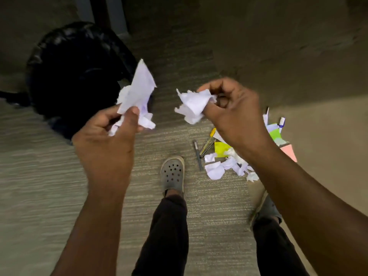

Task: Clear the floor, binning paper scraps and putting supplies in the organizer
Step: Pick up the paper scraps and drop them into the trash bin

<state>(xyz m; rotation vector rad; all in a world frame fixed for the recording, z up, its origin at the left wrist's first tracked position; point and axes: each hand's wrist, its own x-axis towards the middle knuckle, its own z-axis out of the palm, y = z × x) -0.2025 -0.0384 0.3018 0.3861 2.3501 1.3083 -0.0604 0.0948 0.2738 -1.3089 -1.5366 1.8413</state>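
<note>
My left hand [107, 140] is shut on a bunch of torn white paper scraps [138, 92], held up beside the black-lined bin [65, 76] at the upper left. My right hand [235, 112] is shut on a crumpled white scrap [194, 106], raised over the carpet. On the floor to the right lies a heap of white scraps [217, 170], yellow and green sticky notes [221, 148], a pink sheet [289, 152], a grey pen [197, 154], a yellow pencil [208, 143] and a marker [281, 122]. My right forearm hides part of the heap. No organizer is in view.
My foot in a grey clog [172, 174] stands on the striped carpet between the bin and the heap; the other foot [266, 210] is under my right arm. A dark furniture leg [111, 14] rises behind the bin. A darker wall or panel fills the upper right.
</note>
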